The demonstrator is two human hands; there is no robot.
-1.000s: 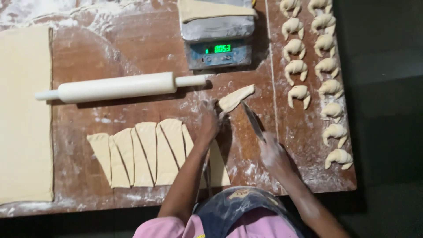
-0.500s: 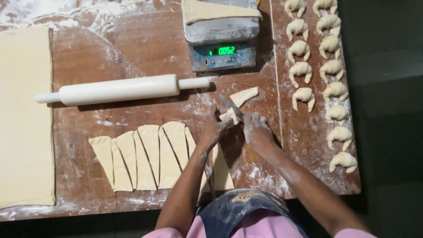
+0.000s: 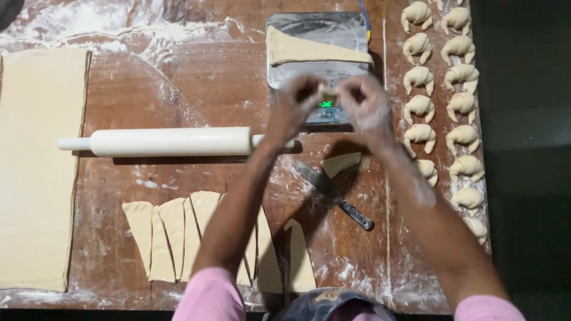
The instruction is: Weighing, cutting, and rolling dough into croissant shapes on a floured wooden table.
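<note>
Your floured desk [image 3: 196,89] carries work at every stage. The big uncut dough sheet [image 3: 38,166] on the left is the largest share yet to do. Near your body lies a row of cut dough triangles [image 3: 178,238], unrolled. Along the right edge stand two columns of shaped croissants [image 3: 443,101], the finished part. One triangle [image 3: 309,50] lies on the scale [image 3: 318,41]. The rolling pin [image 3: 169,141] and knife [image 3: 336,196] lie idle beside a dough scrap [image 3: 341,163]. Above the scale your left hand [image 3: 291,107] and right hand [image 3: 366,104] have their fingers curled, pinching a small dough piece [image 3: 327,94] between them.
</note>
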